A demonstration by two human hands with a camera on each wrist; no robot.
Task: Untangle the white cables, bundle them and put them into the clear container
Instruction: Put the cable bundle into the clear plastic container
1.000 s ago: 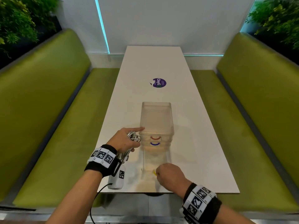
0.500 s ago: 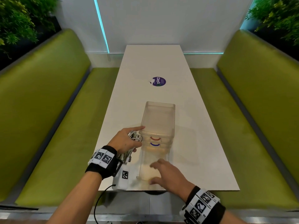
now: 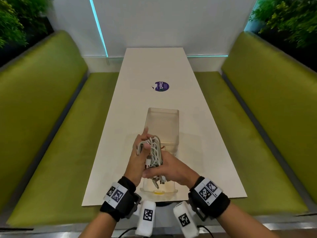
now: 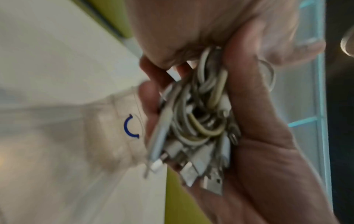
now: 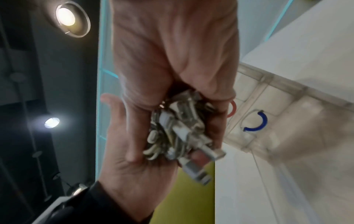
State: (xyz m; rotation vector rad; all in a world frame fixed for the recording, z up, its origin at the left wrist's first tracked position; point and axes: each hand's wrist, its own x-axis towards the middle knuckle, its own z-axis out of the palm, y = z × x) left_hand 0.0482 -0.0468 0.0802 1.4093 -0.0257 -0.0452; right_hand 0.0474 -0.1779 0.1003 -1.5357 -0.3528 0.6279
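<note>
Both hands clasp one tangled wad of white cables (image 3: 153, 152) — left hand (image 3: 139, 156) thumb across, right hand (image 3: 169, 169) fingers curled beneath. Held above the clear plastic container (image 3: 162, 121) on the white table (image 3: 120, 117).

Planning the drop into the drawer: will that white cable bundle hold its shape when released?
Probably not. The white cable bundle is loose loops clamped between the left hand and right hand, so it looks floppy and apt to spring open. Plug ends dangle below and may snag.

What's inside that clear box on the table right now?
The clear box looks empty at its far end. Both hands hold the white cables above its near end, hiding that part; a yellow spot shows near the front edge.
</note>
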